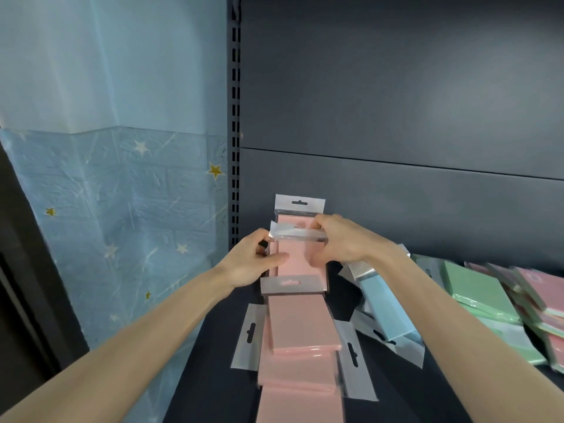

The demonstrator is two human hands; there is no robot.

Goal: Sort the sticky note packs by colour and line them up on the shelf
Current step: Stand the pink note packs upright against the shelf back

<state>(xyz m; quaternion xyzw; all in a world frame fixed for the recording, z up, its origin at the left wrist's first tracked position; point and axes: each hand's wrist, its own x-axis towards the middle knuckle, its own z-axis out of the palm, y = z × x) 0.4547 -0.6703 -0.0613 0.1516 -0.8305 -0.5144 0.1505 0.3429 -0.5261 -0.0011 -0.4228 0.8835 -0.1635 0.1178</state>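
Now | left hand (pixel 248 265) and right hand (pixel 340 239) pinch glossy flat pink pack (pixel 295 259) | matte dark shelf (pixel 396 392)

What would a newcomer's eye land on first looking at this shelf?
Most likely the left hand and right hand, together holding a pink pack upright near the back of the dark shelf. In front of it a line of pink packs runs toward the camera. To the right, a blue pack and green packs lie in a loose heap.
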